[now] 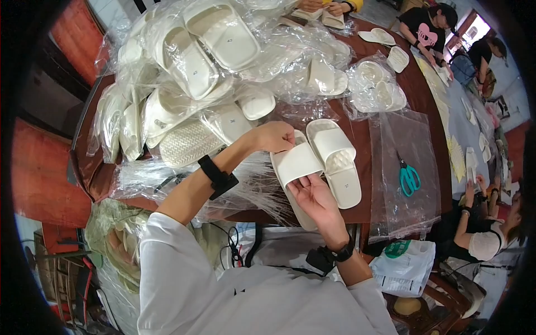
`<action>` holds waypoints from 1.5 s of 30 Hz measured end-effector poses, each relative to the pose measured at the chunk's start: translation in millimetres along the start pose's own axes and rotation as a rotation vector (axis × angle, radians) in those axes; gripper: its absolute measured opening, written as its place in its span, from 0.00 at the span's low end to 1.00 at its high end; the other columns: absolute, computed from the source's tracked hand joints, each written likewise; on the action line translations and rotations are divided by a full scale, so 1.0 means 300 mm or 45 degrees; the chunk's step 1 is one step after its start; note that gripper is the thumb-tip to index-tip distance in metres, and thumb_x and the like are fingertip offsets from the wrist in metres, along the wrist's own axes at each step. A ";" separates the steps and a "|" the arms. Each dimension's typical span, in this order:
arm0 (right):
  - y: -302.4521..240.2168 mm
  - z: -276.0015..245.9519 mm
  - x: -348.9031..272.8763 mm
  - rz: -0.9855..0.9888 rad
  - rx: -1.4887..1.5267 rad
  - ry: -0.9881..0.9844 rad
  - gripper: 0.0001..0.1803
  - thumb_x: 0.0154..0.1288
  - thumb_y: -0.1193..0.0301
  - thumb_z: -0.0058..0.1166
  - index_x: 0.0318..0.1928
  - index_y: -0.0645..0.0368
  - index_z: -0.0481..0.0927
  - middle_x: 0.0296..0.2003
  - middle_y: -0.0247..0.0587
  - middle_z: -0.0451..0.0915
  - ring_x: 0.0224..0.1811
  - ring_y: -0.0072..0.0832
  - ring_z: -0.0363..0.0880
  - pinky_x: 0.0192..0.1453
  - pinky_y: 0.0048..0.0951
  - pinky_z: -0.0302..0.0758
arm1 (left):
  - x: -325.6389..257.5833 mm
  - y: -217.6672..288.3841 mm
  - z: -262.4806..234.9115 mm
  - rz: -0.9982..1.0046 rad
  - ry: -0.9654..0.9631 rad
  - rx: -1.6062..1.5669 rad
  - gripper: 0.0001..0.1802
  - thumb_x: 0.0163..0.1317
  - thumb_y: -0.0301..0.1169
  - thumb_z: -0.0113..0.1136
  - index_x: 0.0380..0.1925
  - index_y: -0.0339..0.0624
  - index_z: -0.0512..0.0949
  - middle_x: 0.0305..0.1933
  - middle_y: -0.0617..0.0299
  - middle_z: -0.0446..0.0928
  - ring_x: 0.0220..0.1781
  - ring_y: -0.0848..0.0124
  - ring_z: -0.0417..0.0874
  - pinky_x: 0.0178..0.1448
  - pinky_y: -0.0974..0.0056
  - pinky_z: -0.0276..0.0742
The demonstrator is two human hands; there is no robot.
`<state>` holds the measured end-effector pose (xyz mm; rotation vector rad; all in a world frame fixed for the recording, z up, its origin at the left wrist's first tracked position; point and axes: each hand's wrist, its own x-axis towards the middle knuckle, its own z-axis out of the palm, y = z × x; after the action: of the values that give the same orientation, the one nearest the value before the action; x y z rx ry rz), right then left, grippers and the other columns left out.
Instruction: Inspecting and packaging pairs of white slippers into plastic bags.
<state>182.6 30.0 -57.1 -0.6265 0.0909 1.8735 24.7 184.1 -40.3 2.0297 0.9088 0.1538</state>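
A cream slide sandal (300, 162) lies toe away from me at the table's front edge. My right hand (317, 196), palm up, has its fingertips tucked under the rear edge of the sandal's strap and grips it there. My left hand (274, 137) is curled closed against the strap's left side, near the toe; what its fingers pinch, if anything, is hidden. Touching this sandal on the right is its matching slide sandal (337, 159), sole down. A clear plastic bag (385, 167) lies flat farther right, with teal-handled scissors (409, 178) on it.
Bagged cream sandals (195, 56) pile up at the far left. A bundle of clear plastic strips (245, 192) lies under my left forearm. Another bagged pair (377, 86) sits beyond the flat bag. Across the brown table (364, 131), a person's hands (335, 8) hold sandals; others work at right.
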 end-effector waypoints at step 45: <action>-0.184 0.139 0.077 -1.140 -1.812 -0.174 0.06 0.66 0.74 0.55 0.39 0.65 0.80 0.29 0.39 0.80 0.29 0.19 0.76 0.35 0.22 0.75 | -0.093 0.201 0.103 0.136 0.772 -0.781 0.09 0.61 0.25 0.61 0.39 0.35 0.73 0.31 0.60 0.80 0.32 0.76 0.80 0.35 0.71 0.76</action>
<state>210.2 86.0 -19.2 -1.1771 -1.4691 0.8370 50.3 124.4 -6.6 1.4578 0.9561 1.0204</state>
